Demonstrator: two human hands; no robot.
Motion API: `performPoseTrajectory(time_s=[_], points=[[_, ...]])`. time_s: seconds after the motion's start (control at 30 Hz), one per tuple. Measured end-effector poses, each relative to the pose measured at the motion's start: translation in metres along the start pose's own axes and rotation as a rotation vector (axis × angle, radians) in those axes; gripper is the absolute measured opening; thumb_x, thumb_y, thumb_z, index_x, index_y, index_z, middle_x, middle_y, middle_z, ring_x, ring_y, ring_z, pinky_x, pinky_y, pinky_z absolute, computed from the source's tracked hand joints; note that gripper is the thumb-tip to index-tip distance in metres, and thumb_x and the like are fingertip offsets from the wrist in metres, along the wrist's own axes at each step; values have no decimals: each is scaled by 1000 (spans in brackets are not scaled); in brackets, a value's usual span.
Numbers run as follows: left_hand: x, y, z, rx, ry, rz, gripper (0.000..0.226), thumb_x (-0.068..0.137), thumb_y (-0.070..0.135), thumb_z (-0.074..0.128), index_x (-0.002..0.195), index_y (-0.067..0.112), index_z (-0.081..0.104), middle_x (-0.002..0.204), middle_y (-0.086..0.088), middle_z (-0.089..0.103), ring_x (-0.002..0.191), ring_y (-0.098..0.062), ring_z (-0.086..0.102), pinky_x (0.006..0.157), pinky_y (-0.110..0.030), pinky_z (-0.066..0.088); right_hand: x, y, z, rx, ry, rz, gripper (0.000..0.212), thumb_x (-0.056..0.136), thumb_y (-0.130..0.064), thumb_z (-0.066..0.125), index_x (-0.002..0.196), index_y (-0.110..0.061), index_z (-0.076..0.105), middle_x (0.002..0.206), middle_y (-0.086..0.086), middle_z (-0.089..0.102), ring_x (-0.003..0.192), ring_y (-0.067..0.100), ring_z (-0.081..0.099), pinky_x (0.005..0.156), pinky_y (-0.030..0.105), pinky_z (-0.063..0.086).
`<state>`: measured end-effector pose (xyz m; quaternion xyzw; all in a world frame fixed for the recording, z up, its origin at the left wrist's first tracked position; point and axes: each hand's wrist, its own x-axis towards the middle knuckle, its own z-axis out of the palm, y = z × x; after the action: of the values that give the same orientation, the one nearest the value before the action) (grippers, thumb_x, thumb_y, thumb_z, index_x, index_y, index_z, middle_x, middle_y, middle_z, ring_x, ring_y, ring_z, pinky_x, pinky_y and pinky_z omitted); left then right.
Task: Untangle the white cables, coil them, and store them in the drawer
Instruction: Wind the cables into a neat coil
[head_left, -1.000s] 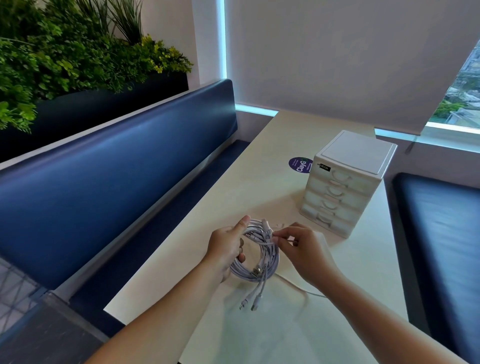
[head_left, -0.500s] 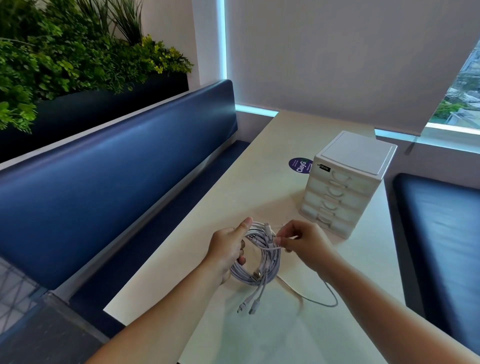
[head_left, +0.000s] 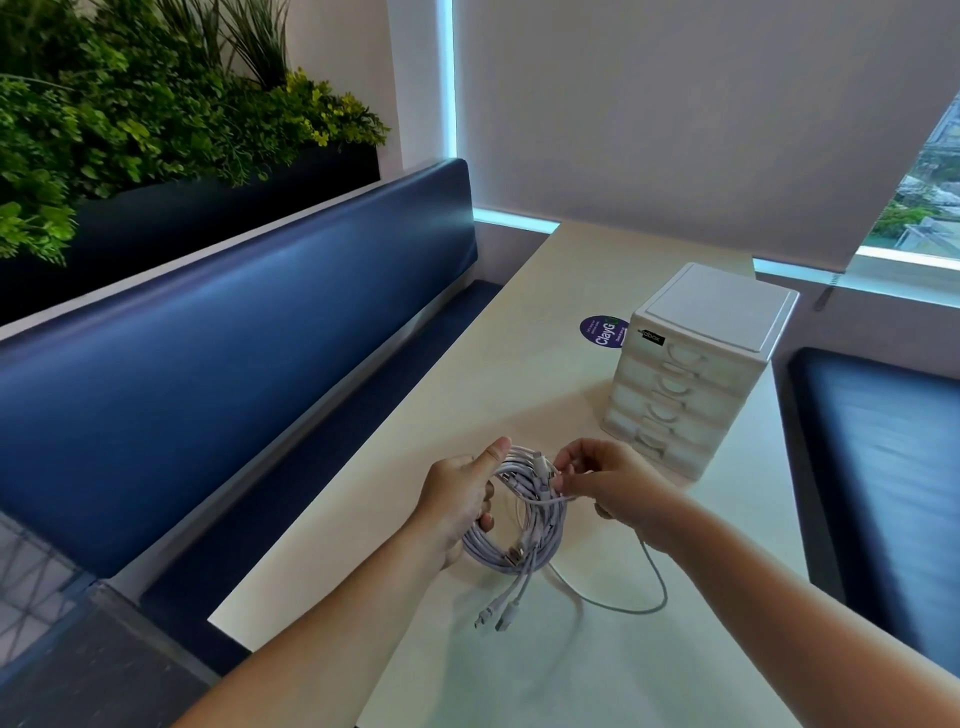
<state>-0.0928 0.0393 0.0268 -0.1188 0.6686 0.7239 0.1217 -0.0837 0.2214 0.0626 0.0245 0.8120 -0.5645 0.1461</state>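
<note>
a: where are the cables?
b: the white cables (head_left: 524, 540) are gathered into a round coil over the near part of the worktop (head_left: 493, 364), between the person's two hands. whether the coil's lower edge touches the surface is hard to tell.
a: how does each hand hold it?
b: the left hand (head_left: 460, 493) grips the coil's left side, with the thumb over the top and the fingers curled through the loop, likely to hold the turns together. the right hand (head_left: 602, 483) is curled too, its fingertips pinching one strand that crosses the coil's right side. this looks like a wrap meant to bind the bundle.
a: anything loose?
b: a thin tail (head_left: 623, 610) curves across the worktop below the right hand, and a few plug ends (head_left: 501, 621) hang off the coil's near edge.
a: and the drawer?
b: the small white drawer unit (head_left: 691, 374) stands just beyond the right hand, beside a round purple sticker (head_left: 602, 330). its drawers all appear closed, so one needs opening first. the coiling seems nearly done and the storing not yet begun.
a: any risk?
b: if the left grip loosens, the turns may spring apart.
</note>
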Motion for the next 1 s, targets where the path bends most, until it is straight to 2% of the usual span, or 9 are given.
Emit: performPoseTrajectory(time_s=[0.1,0.2,0.3,0.43,0.5,0.57,0.67,0.83,1.0], points=[[1,0,0,5,22,5,39,91,42,65,93,3,59,46,5,36,40,-14,32,43,-23,32,-2,5,6,-292,134,-168,10,84,-19,67,84,-19,57,73,-6,58,66,13,52,61,29,44],[2,2,-1,0,16,8,40,92,43,64,94,3,61,46,6,34,42,-13,30,42,-23,32,-7,4,3,-511,74,-225,29,84,-43,67,81,-20,50,65,-7,50,60,12,43,56,28,34],[2,5,0,23,-10,14,40,92,43,64,95,3,60,44,8,32,42,-13,29,41,-23,31,-9,0,-3,-595,-10,-266,32,85,-45,64,71,-24,44,59,-7,43,55,11,34,54,27,29],[1,6,-3,60,-20,16,40,91,43,64,94,3,60,45,7,32,42,-12,30,43,-23,32,-6,-8,-15,-844,-40,-382,27,87,-49,59,78,-24,53,62,-7,48,57,9,42,56,26,34],[0,5,-6,77,-28,10,41,91,43,65,94,3,62,47,6,34,42,-12,31,43,-23,32,-5,-15,-21,-922,-51,-481,29,88,-49,56,82,-20,59,66,-8,52,61,7,46,58,27,37],[-2,5,-7,79,-39,-2,42,90,43,65,95,1,63,48,6,35,43,-12,32,43,-24,33,-1,-20,-26,-950,-55,-571,32,89,-47,55,81,-17,62,72,-4,59,66,13,51,63,31,43],[-6,7,-8,55,-54,-23,41,91,42,64,94,1,65,46,8,35,43,-11,32,42,-24,33,6,-25,-32,-941,-64,-648,27,90,-40,58,82,-16,66,77,-3,63,70,15,56,65,31,45],[-11,18,-7,-32,-85,-66,41,92,41,63,101,1,67,49,6,33,41,-11,30,40,-22,31,13,-22,-40,-850,-20,-723,13,93,-22,58,89,-14,68,82,-10,57,71,4,50,67,19,38],[-19,24,-10,-168,-167,-147,36,93,38,62,104,4,65,55,3,24,39,-8,23,37,-16,26,14,-11,-44,-751,41,-697,16,94,-9,55,96,-14,70,87,-12,56,77,3,54,71,10,40]])
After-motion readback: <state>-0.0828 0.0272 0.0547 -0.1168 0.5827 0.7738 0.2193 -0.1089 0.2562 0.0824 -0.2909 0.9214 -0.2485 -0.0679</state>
